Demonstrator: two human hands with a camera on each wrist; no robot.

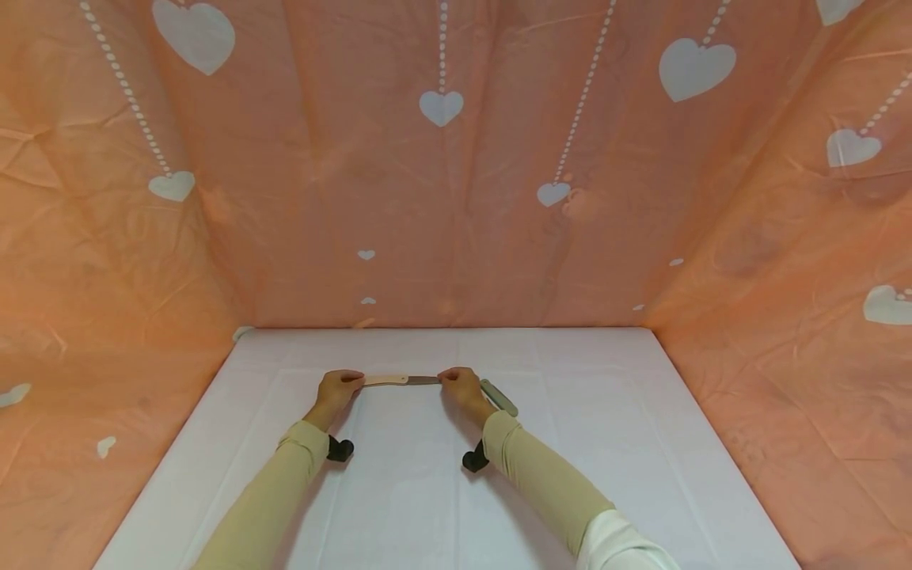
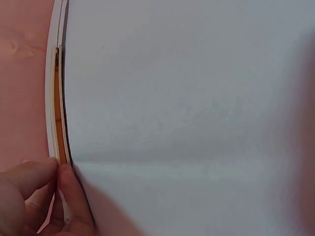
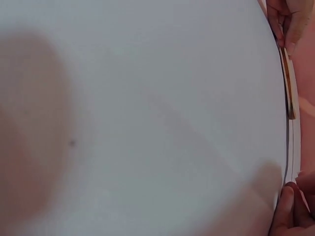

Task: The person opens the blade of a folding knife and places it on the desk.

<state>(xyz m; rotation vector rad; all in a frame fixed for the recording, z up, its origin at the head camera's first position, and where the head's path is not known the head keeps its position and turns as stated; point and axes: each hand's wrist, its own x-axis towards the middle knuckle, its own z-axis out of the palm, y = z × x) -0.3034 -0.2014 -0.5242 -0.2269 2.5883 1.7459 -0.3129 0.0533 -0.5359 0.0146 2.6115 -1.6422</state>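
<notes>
A folding knife with a beige handle (image 1: 385, 380) and a thin grey blade (image 1: 423, 380) is stretched between my two hands, blade unfolded. My left hand (image 1: 338, 389) pinches the far end of the handle between thumb and fingers. With thumb and fingertips, my right hand (image 1: 461, 388) pinches the tip end of the blade. In the left wrist view the slot along the handle (image 2: 58, 98) shows brown-orange inside. A green-handled folding knife (image 1: 500, 398) lies on the table just right of my right hand.
The white-covered table (image 1: 399, 507) has fold creases. Orange sheeting with pale hearts (image 1: 442, 198) stands behind it and on both sides, meeting the table's edges. Black wrist devices (image 1: 340, 450) hang under both wrists.
</notes>
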